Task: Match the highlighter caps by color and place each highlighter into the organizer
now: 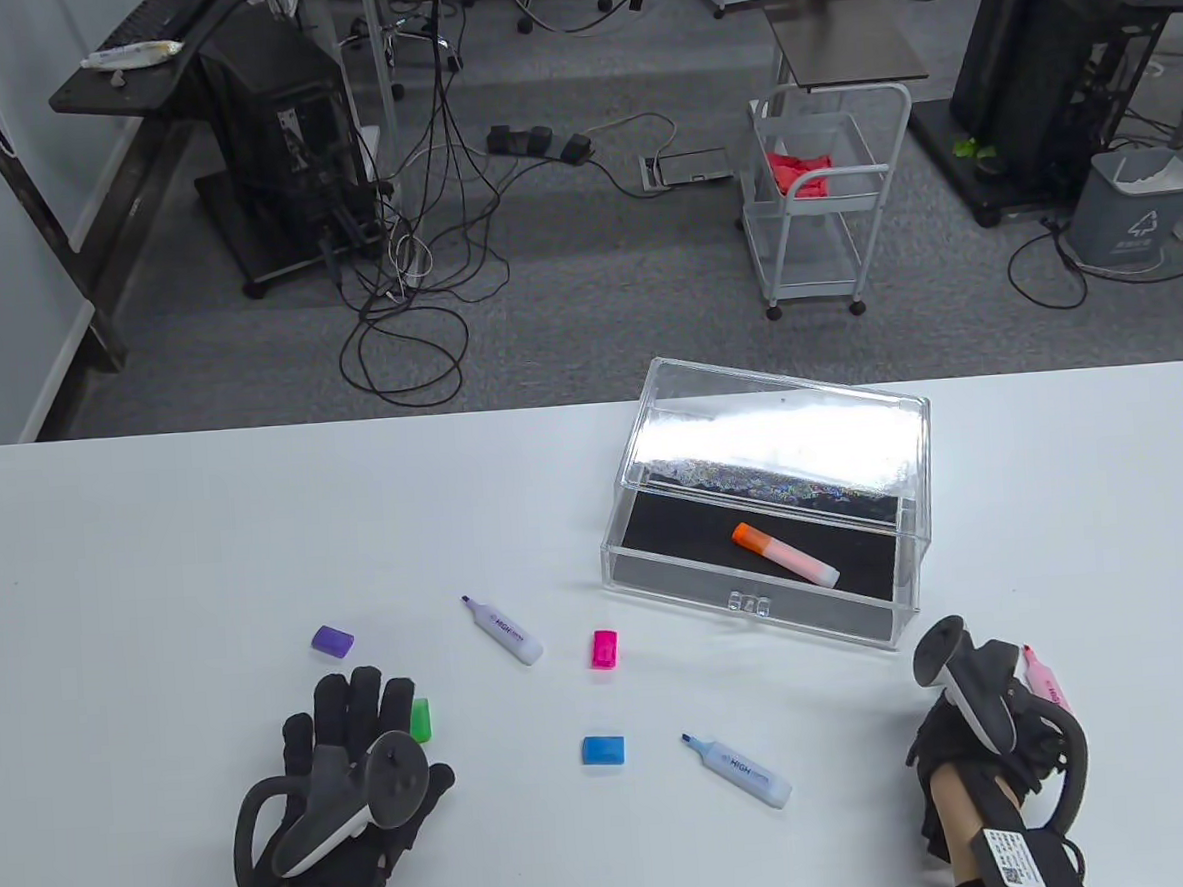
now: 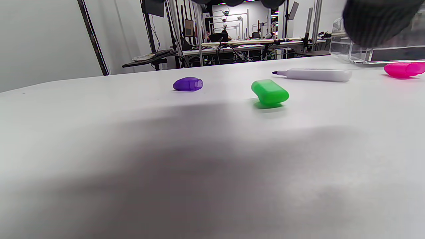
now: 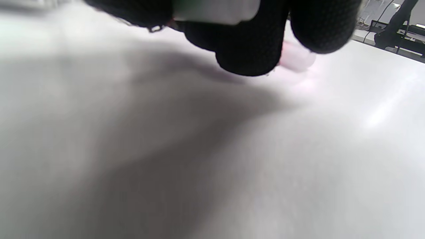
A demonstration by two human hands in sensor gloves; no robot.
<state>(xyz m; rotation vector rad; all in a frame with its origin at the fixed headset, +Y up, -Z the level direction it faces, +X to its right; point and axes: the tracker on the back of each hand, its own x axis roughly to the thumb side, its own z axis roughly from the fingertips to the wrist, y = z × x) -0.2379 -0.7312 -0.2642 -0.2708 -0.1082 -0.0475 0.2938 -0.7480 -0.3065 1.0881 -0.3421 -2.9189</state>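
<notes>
My left hand (image 1: 362, 698) lies low over the table with its fingers straight and holds nothing. The green cap (image 1: 420, 719) (image 2: 269, 94) lies just right of its fingertips, apart from them. On the table lie a purple cap (image 1: 332, 639) (image 2: 188, 84), an uncapped purple highlighter (image 1: 503, 629) (image 2: 315, 74), a pink cap (image 1: 605, 650) (image 2: 403, 69), a blue cap (image 1: 604, 749) and an uncapped blue highlighter (image 1: 737, 770). My right hand (image 1: 1014, 713) curls its fingers (image 3: 244, 56) round the uncapped pink highlighter (image 1: 1045, 681) (image 3: 296, 59) at the table surface.
The clear organizer (image 1: 762, 603) stands open at mid-right, its lid tilted back. A capped orange highlighter (image 1: 785, 555) lies on its black floor. Beyond the table's far edge stand a white cart (image 1: 827, 199) and desks.
</notes>
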